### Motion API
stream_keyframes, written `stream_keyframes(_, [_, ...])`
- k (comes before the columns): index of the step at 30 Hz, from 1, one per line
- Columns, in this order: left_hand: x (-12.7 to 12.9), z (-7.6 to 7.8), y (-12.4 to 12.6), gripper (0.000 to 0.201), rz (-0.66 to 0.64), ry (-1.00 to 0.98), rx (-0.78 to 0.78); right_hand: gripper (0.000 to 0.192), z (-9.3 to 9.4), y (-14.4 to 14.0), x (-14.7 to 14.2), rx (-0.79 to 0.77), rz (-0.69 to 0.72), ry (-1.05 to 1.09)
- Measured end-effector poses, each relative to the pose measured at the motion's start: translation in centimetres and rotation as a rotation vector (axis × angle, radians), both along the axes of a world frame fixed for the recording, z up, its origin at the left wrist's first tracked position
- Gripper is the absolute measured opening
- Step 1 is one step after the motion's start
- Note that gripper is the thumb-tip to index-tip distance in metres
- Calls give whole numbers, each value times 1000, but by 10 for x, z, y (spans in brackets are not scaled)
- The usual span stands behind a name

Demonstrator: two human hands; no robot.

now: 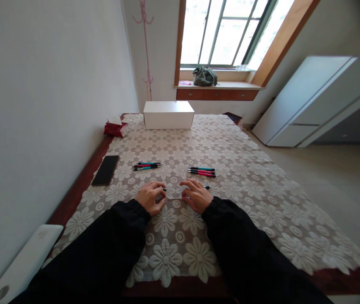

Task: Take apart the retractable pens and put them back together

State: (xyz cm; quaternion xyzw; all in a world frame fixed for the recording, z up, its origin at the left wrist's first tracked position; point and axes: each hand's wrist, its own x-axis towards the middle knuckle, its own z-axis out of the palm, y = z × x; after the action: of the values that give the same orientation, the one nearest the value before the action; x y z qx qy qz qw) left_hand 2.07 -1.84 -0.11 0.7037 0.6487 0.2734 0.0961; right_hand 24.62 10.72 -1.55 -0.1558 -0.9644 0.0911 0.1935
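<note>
Left hand (150,197) and right hand (195,195) pinch ends of thin refill (173,198) low over table (246,177) — pen barrel (205,187) just beyond right fingers. Risk: slim refill bends or slips, rolls among lace holes; stray sleeve nudges pens (201,171) behind.

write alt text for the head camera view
Both hands, the left hand and right hand, rest on a floral lace tablecloth, pinching a thin refill between them. Two groups of pens lie beyond, a phone at left, a white box further back.
</note>
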Motion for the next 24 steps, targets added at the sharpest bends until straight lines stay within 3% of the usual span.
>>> stream_keyframes(19, [2, -8, 2, 5, -47, 5, 37, 7, -6, -19, -16, 15, -6, 75])
stream_keyframes(22, [-9, -1, 6, 11, 17, 6, 63, 10, -5, -19, -15, 18, -10, 132])
stream_keyframes(24, [-31, 9, 9, 14, 159, 32, 88, 14, -3, -17, -12, 14, -27, 170])
